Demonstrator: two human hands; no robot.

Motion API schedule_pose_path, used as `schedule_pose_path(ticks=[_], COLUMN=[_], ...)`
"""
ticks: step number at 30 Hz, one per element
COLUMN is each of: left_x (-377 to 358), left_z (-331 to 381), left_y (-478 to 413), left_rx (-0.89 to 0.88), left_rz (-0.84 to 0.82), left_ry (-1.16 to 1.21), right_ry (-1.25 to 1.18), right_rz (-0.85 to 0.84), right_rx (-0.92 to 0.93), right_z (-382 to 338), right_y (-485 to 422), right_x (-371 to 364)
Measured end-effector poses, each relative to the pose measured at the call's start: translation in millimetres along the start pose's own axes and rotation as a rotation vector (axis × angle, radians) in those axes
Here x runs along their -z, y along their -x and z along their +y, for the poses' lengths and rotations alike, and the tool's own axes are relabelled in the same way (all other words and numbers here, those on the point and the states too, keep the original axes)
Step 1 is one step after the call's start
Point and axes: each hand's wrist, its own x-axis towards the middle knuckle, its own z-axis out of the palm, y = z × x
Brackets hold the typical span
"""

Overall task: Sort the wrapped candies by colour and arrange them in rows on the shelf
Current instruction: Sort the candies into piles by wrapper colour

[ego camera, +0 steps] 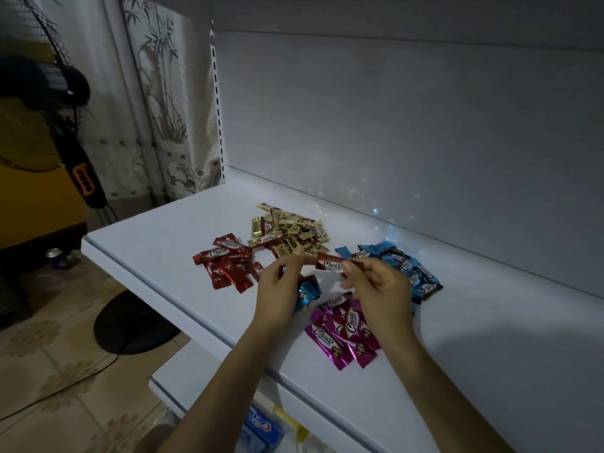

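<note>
While a standing fan (76,178) fills the floor space beyond the shelf's left end, the white shelf (157,243) itself carries four loose heaps of wrapped candies. Nearest the left end lies the red pile (225,266), about midway between front edge and back wall. Just behind and to its right sits the gold pile (287,232), closer to the back wall.

Both hands hover above the middle of the shelf. The left hand (277,289) has its fingers curled round a blue candy (307,294), and its fingertips reach the left tail of a single red candy (328,263) - whether they pinch that tail I cannot tell. The right hand (376,289) pinches the same candy's right end between thumb and forefinger, so it hangs lengthwise between the two hands, off the shelf.

Below the right hand, near the front edge, lies the purple pile (343,335). Farthest right, partly hidden by that hand, spreads the blue pile (408,269) - toward the back wall.
</note>
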Motion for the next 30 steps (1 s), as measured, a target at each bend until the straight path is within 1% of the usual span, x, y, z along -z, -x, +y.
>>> schedule_pose_path(ticks=[3,6,9,12,13,15,17,19,21,22,24,26,29,30], left_x=[-3,10,36,58,63,68,72,76,76,76,75,75,74,74], left_z=[-1,3,12,8,3,-5,-7,-6,-6,-7,-10,-11,-15,-15], left_y=[7,10,5,-4,-6,-10,-11,-11,-10,-10,-9,-10,-12,-11], left_rx=[-0.092,-0.148,-0.175,-0.192,-0.182,-0.137,-0.095,-0.077,-0.094,-0.104,-0.127,-0.162,-0.190,-0.188], left_rz=[0.050,0.107,0.209,0.228,0.239,0.313,0.420,0.484,0.485,0.478,0.458,0.423,0.385,0.382], left_ry=[-0.064,-0.114,-0.132,-0.294,-0.314,-0.276,-0.146,-0.053,-0.047,-0.051,-0.080,-0.126,-0.166,-0.178], right_ry=[0.103,0.224,0.419,0.606,0.649,0.712,0.761,0.817,0.837,0.821,0.751,0.697,0.670,0.657], right_rz=[0.001,-0.030,-0.095,-0.163,-0.176,-0.172,-0.183,-0.305,-0.481,-0.534,-0.571,-0.581,-0.647,-0.640], right_rx=[0.068,0.157,0.327,0.522,0.569,0.648,0.694,0.679,0.579,0.523,0.422,0.367,0.343,0.339], right_z=[-2,-4,-9,-17,-19,-21,-18,-12,-7,-6,-6,-5,-6,-7], right_y=[3,5,6,1,-2,-12,-21,-23,-23,-23,-25,-25,-28,-31], right_x=[-5,-8,-15,-36,-45,-61,-74,-84,-90,-91,-94,-98,-99,-98])
